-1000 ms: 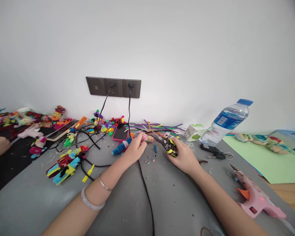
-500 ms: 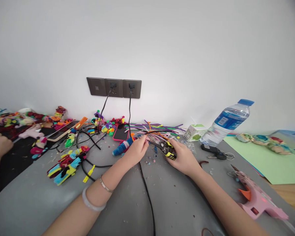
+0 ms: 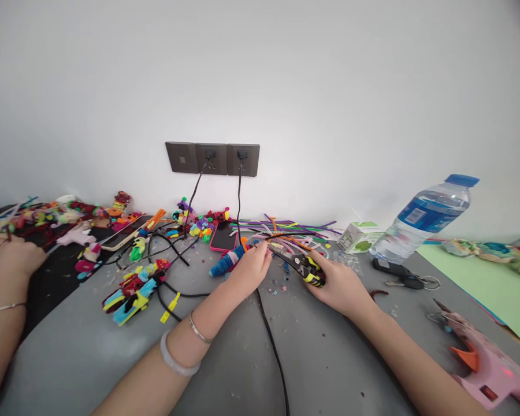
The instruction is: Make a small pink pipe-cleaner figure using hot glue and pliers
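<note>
My right hand point(image 3: 338, 284) is wrapped round black-and-yellow-handled pliers point(image 3: 304, 267), whose dark jaws point left to the fingertips of my left hand. My left hand point(image 3: 252, 267) is closed in a pinch at the jaw tips; what its fingers hold is too small to make out. Beside my left wrist lies a blue fuzzy figure point(image 3: 223, 264) with orange on it, partly hidden behind the hand. Behind both hands, loose pipe cleaners point(image 3: 301, 226) in purple, green and other colours lie along the wall. Small scraps are scattered under the pliers.
A pink glue gun point(image 3: 487, 361) lies at right, near keys point(image 3: 411, 282), a tilted water bottle point(image 3: 429, 216) and a drink carton point(image 3: 360, 237). Black cables point(image 3: 271, 341) cross the grey table. Pipe-cleaner figures point(image 3: 134, 289) lie at left, beside another person's hands point(image 3: 17, 260).
The view has swung a little to the left, so most things sit further right. My hands stay together at the pliers. More of the other person's hands shows.
</note>
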A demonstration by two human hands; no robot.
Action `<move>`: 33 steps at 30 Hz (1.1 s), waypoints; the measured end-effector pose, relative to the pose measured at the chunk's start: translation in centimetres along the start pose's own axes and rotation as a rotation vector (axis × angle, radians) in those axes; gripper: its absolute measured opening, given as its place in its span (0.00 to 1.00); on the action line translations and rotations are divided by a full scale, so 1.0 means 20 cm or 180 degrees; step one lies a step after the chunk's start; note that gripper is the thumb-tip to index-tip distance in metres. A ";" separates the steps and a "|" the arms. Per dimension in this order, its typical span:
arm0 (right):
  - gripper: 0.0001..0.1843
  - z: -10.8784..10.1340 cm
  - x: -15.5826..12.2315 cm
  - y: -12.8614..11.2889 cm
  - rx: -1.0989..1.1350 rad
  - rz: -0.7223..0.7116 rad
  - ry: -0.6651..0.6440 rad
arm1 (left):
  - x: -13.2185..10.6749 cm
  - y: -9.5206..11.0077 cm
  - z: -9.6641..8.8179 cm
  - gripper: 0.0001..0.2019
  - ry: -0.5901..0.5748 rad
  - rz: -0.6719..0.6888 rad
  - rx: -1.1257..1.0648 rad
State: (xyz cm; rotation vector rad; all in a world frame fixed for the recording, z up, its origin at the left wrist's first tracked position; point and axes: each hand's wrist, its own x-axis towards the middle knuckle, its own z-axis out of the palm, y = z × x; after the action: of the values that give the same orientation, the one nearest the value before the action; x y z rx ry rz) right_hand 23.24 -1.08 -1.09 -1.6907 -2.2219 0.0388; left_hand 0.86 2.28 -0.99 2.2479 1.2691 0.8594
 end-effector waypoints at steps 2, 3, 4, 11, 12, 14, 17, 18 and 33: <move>0.18 0.00 0.00 0.00 -0.0133 0.0074 0.0036 | 0.00 0.00 0.00 0.07 -0.0017 -0.0012 0.0024; 0.18 0.00 0.00 0.00 -0.0173 0.0121 0.0039 | 0.00 0.00 0.00 0.07 -0.0015 -0.0016 0.0017; 0.18 0.01 0.00 0.00 -0.0183 0.0172 0.0042 | 0.00 0.00 0.00 0.08 -0.0006 -0.0005 -0.0007; 0.19 0.00 0.01 0.04 0.0134 0.0491 0.0584 | 0.01 -0.01 0.00 0.05 0.0137 0.0027 -0.0329; 0.19 0.00 0.01 0.05 0.0156 0.0537 0.0558 | 0.01 -0.01 0.00 0.04 0.0172 -0.0013 -0.0355; 0.21 -0.02 0.01 0.06 0.0106 0.0609 0.0344 | 0.02 -0.02 0.00 0.05 0.0263 -0.0059 -0.0446; 0.21 -0.03 0.00 0.05 -0.0159 0.0700 -0.0123 | 0.02 -0.03 0.00 0.09 0.0393 -0.0112 -0.0602; 0.20 -0.03 0.00 0.04 -0.0256 0.0729 -0.0267 | 0.02 -0.04 0.00 0.10 0.0424 -0.0137 -0.0639; 0.25 -0.17 -0.11 0.12 -0.0376 0.0449 -0.1144 | 0.03 -0.05 0.01 0.10 0.0558 0.0046 -0.0860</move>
State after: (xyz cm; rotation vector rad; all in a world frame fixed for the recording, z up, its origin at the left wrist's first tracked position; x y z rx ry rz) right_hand 27.04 -3.02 1.02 -2.0391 -2.3891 0.2712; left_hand 0.69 3.20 -1.64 2.0068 1.1334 1.1795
